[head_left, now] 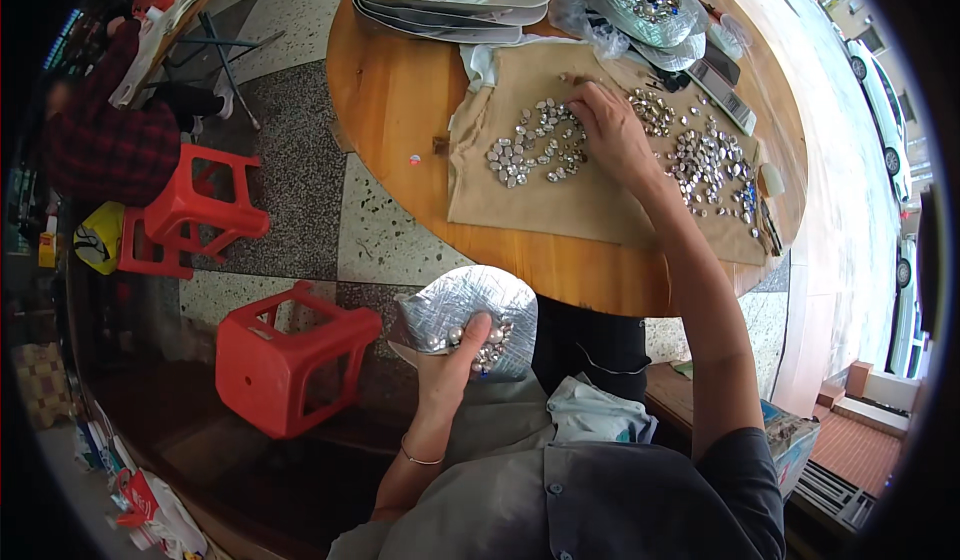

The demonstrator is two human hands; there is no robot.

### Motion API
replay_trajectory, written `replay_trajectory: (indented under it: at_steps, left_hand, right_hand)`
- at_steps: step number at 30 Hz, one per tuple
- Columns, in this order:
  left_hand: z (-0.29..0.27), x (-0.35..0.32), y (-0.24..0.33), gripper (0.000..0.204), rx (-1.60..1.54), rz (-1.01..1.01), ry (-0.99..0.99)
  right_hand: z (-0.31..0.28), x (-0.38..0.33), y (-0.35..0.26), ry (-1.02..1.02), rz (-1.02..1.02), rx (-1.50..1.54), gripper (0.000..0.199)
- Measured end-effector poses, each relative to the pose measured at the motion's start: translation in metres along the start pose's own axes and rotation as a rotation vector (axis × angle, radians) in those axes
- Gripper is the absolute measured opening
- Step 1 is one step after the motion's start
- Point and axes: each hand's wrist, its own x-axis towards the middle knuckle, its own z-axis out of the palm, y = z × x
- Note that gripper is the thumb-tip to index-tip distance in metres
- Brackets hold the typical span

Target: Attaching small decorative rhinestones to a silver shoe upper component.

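Observation:
My left hand (460,360) holds a silver, crosshatched shoe upper (480,300) over my lap, thumb on its face beside a cluster of pearls and clear stones (492,340). On the round table, my right hand (612,130) reaches down to a tan cloth (570,205) strewn with rhinestones. Its fingertips are drawn together at the edge of a pile of clear stones (510,160); whatever they pinch is hidden. More rhinestones (710,160) lie to the right of that hand, and a smaller heap (652,112) sits just beyond it.
Stacked pale curved pieces (450,5) stand at the table's far left, with decorated silver uppers (650,10) at the far right. A phone-like device (722,95) lies by the cloth. Red stools (290,360) stand on the floor at left, where another person in a checked shirt (110,150) sits.

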Motion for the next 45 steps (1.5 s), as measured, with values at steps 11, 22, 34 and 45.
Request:
replay_trajectory:
  at_steps: [11, 22, 34, 45]
  left_hand:
    - [-0.001, 0.0, 0.003, 0.03, -0.002, 0.007, 0.028]
    - [0.0, -0.001, 0.003, 0.031, -0.022, -0.031, 0.05]
    - [-0.007, 0.002, 0.006, 0.03, -0.062, -0.049, 0.08]
    - [-0.007, 0.002, 0.003, 0.03, -0.074, -0.042, 0.083]
  right_hand:
    - [-0.015, -0.049, -0.044, -0.033, -0.022, 0.054, 0.007]
    - [0.0, -0.017, -0.06, 0.031, 0.215, 0.166, 0.006]
    - [0.011, -0.01, -0.052, -0.005, 0.1, 0.104, 0.009]
    - [0.013, -0.006, -0.055, -0.006, 0.14, 0.128, 0.007]
